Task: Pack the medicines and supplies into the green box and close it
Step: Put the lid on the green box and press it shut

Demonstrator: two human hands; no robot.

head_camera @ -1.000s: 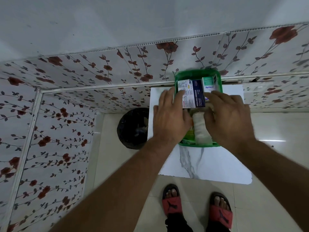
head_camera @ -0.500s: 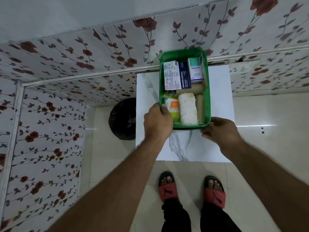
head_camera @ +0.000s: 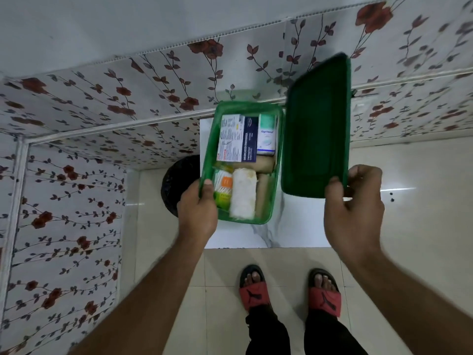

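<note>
The green box [head_camera: 245, 220] stands open on a small white marble table [head_camera: 294, 226]. Inside lie a white and dark blue medicine carton [head_camera: 236, 138], a small white and teal carton [head_camera: 267, 134], a white gauze roll [head_camera: 243, 193], beige bandage rolls [head_camera: 258, 163] and an orange and green packet [head_camera: 224, 188]. My left hand [head_camera: 198, 208] grips the box's near left rim. My right hand [head_camera: 354, 203] holds the dark green lid [head_camera: 316, 126] by its near edge, raised and tilted, to the right of the box.
A black bin [head_camera: 179, 183] stands on the floor left of the table. Floral wall panels run behind and along the left. My feet in red and black sandals [head_camera: 289, 293] stand on pale floor tiles just before the table's front edge.
My right hand left the box's near right corner and now holds the green lid up at the right. My left hand stays on the box's left rim. The camera has moved closer.
</note>
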